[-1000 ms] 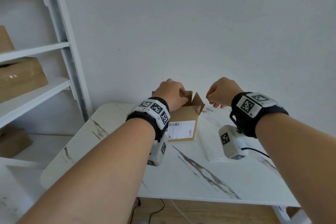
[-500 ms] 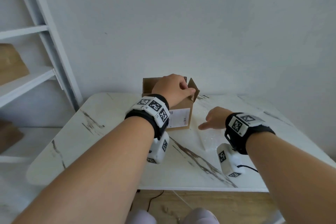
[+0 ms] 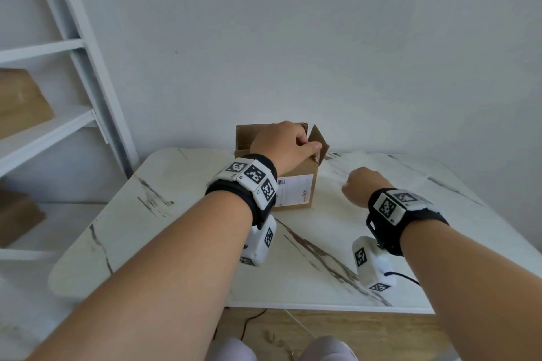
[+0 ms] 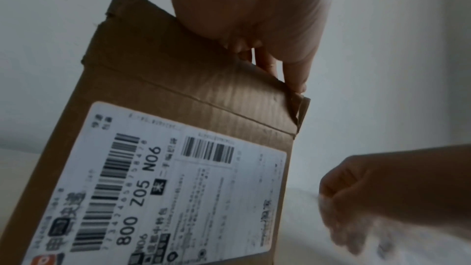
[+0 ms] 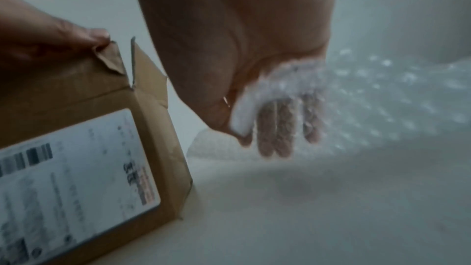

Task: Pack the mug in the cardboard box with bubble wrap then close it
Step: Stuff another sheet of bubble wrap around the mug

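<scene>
The cardboard box (image 3: 296,184) stands on the white marbled counter (image 3: 181,231), toward its far edge and roughly midway along it, with its top flaps up and a white shipping label (image 4: 183,184) on the side facing the person. The left hand (image 3: 283,145) rests on top of the box at its near right corner; the wrist view shows its fingers (image 4: 293,72) curled over the near flap, pinching the flap's creased corner. The right-side flap stands upright just beside that grip.

The right hand (image 3: 362,186) is just to the right of the box, low over the counter and apart from the cardboard. Its fingers (image 5: 275,126) lie close together under a sheet of bubble wrap (image 5: 382,96), with the thumb pressing the sheet's edge from above, so the hand pinches the wrap. The rest of the sheet trails away to the right across the counter toward its far right corner.

The mug cannot be seen in any view; whether it sits inside the box cannot be told.

To the left of the counter stands a white shelf unit (image 3: 73,73) holding brown cartons (image 3: 20,102).
</scene>
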`<state>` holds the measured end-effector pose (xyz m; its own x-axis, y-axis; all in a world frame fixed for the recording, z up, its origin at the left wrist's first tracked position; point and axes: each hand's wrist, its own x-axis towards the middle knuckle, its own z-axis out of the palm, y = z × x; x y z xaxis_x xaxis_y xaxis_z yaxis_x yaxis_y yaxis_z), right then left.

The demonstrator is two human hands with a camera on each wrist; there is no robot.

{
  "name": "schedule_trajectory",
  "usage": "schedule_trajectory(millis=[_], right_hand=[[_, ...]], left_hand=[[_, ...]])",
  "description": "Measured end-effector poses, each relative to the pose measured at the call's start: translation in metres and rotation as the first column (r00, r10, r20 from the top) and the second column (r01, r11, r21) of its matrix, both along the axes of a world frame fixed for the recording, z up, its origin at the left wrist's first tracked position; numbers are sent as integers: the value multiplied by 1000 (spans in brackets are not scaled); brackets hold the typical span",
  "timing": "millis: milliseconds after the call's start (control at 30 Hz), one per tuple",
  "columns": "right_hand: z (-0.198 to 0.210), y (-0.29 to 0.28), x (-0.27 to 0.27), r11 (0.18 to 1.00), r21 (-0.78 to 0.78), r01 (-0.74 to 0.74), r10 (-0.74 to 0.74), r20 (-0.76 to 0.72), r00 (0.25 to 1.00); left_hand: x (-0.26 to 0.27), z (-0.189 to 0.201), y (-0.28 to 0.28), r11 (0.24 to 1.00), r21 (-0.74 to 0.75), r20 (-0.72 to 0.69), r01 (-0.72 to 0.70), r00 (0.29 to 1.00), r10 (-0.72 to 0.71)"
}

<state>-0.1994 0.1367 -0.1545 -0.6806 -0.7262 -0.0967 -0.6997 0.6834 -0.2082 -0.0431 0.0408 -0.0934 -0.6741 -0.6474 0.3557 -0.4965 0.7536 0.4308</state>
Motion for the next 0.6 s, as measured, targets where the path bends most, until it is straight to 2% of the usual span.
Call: schedule_trajectory(millis=[167, 333, 400, 500, 600], right_hand=[[42, 10, -2, 956, -268, 121, -126, -2, 992], [87, 16, 0, 815, -548, 189, -205, 32, 978], [100, 17, 3, 721, -669, 180, -170, 81, 982], [121, 15, 13, 526, -835, 159, -18, 176, 984], [146, 11, 31, 348, -912, 219, 151, 285, 947]], left_hand=[[2, 7, 1, 994, 104, -9, 34, 999, -33], [9, 22, 3, 978, 208, -130, 23, 991, 4], [12, 29, 3, 976, 219, -132, -6, 991, 36], [17, 40, 0, 964, 266, -151, -24, 986, 66], [21, 53, -5, 939, 342, -167, -36, 981, 99]])
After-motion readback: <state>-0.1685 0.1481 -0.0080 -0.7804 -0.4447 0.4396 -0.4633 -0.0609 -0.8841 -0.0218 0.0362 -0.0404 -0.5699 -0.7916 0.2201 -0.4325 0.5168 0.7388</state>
